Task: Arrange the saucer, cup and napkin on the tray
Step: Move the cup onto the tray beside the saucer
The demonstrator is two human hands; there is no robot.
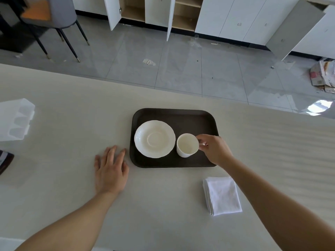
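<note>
A dark brown tray (pixel 190 116) lies on the pale table. A white saucer (pixel 154 138) with a scalloped rim rests on the tray's left half. Just right of it stands an empty white cup (pixel 186 145), upright on the tray. My right hand (pixel 214 149) pinches the cup's handle from the right. My left hand (pixel 111 169) lies flat on the table to the left of the tray, fingers spread, holding nothing. A folded white napkin (pixel 222 195) sits on the table in front of the tray's right corner, under my right forearm's line.
A translucent plastic container (pixel 15 119) sits at the table's far left, with a dark object (pixel 5 161) at the left edge below it. The table's far edge runs diagonally behind the tray; beyond it are grey floor, white cabinets and a chair (pixel 58 19).
</note>
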